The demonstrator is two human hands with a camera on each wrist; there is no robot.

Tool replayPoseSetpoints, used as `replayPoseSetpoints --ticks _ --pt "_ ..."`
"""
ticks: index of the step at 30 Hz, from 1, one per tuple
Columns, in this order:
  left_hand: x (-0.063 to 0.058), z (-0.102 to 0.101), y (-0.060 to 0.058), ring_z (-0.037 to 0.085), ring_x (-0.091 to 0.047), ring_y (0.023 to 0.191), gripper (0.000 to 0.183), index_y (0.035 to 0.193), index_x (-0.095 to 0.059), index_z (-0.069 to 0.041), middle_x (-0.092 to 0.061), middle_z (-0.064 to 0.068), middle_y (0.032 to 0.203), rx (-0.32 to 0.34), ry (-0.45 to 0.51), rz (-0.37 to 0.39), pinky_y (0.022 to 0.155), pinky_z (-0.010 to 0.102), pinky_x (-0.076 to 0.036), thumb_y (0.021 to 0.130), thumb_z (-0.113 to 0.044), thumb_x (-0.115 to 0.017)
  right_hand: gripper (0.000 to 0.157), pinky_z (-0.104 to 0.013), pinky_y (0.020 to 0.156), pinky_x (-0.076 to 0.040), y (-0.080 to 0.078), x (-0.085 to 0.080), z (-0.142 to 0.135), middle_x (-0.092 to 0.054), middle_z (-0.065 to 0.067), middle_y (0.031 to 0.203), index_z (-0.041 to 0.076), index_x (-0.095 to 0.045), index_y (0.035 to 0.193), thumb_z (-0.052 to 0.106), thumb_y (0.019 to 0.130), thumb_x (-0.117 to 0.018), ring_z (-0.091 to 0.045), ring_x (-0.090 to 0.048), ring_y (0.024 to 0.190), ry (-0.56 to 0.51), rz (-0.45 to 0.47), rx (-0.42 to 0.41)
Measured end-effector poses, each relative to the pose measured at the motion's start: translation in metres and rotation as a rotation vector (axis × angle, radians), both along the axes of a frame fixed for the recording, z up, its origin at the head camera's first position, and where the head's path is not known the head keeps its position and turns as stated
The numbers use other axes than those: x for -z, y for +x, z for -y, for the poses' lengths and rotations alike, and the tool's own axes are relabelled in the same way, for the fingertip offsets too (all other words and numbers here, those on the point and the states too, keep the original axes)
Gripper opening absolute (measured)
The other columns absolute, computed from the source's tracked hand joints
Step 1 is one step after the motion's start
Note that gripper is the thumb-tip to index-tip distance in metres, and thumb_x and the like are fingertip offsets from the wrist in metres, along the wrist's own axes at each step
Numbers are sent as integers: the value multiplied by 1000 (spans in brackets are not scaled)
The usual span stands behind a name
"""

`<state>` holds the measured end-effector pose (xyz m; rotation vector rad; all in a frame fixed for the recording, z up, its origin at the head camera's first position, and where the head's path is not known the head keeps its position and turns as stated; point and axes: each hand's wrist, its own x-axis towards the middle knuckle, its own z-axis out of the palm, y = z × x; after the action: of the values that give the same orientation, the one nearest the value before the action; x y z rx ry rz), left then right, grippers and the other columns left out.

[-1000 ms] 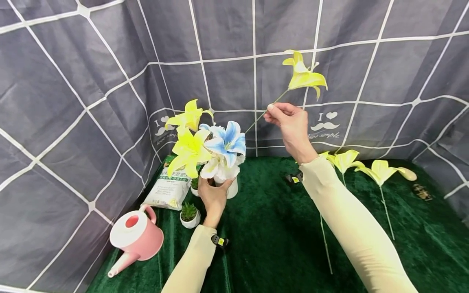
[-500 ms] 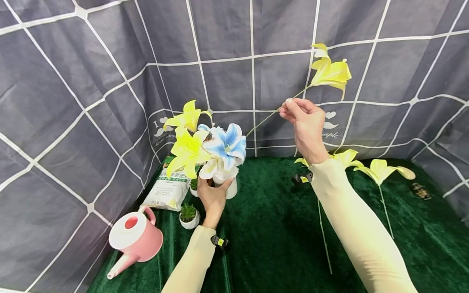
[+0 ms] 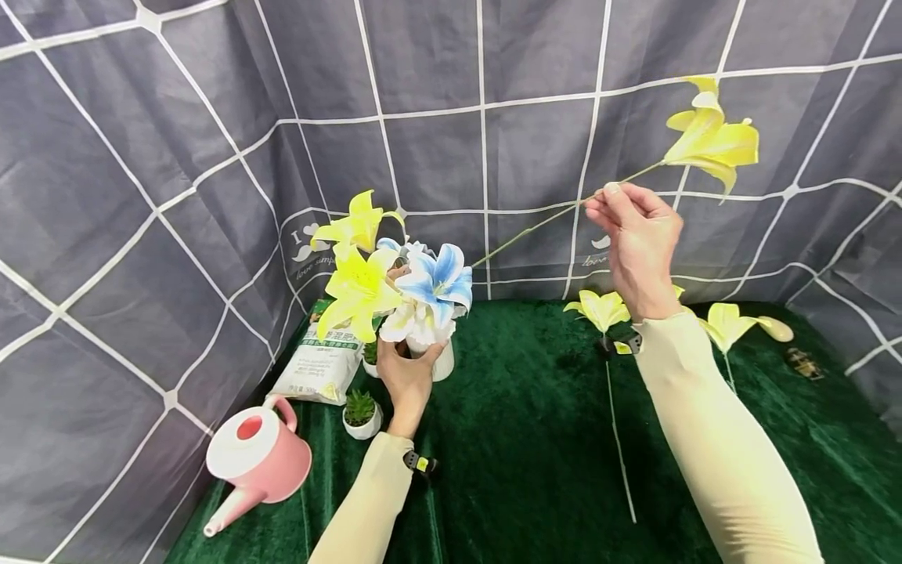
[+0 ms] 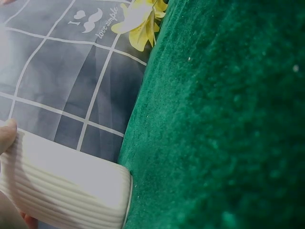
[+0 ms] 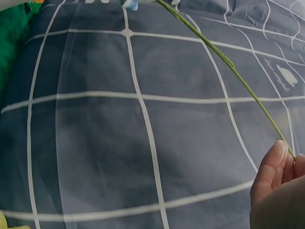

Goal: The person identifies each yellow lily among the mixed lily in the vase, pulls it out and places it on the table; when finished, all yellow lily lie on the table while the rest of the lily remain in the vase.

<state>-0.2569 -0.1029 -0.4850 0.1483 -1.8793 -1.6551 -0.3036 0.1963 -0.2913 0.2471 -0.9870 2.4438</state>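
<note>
With thumb and fingers my right hand (image 3: 643, 247) pinches the thin green stem (image 5: 233, 71) of a yellow lily (image 3: 712, 145). Its bloom leans up to the right, and the stem slants down left to behind the blue and white lily (image 3: 440, 283). My left hand (image 3: 405, 380) grips a ribbed white vase (image 4: 71, 186), which stands on the green cloth. White blooms (image 3: 416, 325) and two yellow lilies (image 3: 358, 291) also crowd over the vase, hiding its mouth. In the left wrist view a thumb and fingertips show around the vase.
Left of the vase are a white printed bag (image 3: 320, 364), small potted succulents (image 3: 362, 415) and a pink watering can (image 3: 264, 458). Loose yellow lilies (image 3: 599, 309) lie on the right, with a small patterned item (image 3: 803, 363) beyond. Grey gridded curtain (image 3: 535, 157) stands behind.
My right hand has moved to the right with the lily, showing more of its stem beside the bouquet. The blue and white lily has dipped slightly. My left hand stays on the vase.
</note>
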Motion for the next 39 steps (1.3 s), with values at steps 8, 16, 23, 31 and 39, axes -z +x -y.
replayPoseSetpoints --ticks 8,16,23,31,39 --pt "-2 1 1 26 -63 125 78 135 -58 -24 -59 6 133 -9 -16 9 102 48 -56 68 -15 -95 8 -31 63 -63 13 11 -28 -74 -19 75 -15 -70 91 -13 84 -72 -25 -73 61 30 -15 47" --pt "-2 1 1 26 -63 124 77 135 -58 -22 -59 6 132 -7 -17 14 102 48 -56 68 -15 -94 17 -25 60 -61 28 37 -37 -75 -12 71 -13 -73 95 -8 80 -79 -18 -71 58 181 88 103" --pt "-1 2 1 27 -62 124 76 135 -57 -22 -58 7 133 -5 -16 33 102 49 -55 69 -16 -94 6 -21 60 -60 39 74 -31 -75 0 68 0 -78 91 1 86 -77 -9 -71 59 438 206 43" --pt "-1 2 3 27 -62 125 76 135 -57 -22 -58 6 133 -4 -16 50 102 48 -55 70 -16 -94 8 -18 63 -59 42 112 -20 -75 11 71 5 -78 95 10 90 -75 -2 -70 62 749 335 -31" --pt "-3 0 3 29 -61 126 77 136 -57 -21 -58 8 133 -10 -20 36 103 49 -55 68 -16 -95 28 -21 67 -61 41 143 -9 -74 13 73 -4 -72 108 19 93 -74 -2 -69 65 896 501 -122"
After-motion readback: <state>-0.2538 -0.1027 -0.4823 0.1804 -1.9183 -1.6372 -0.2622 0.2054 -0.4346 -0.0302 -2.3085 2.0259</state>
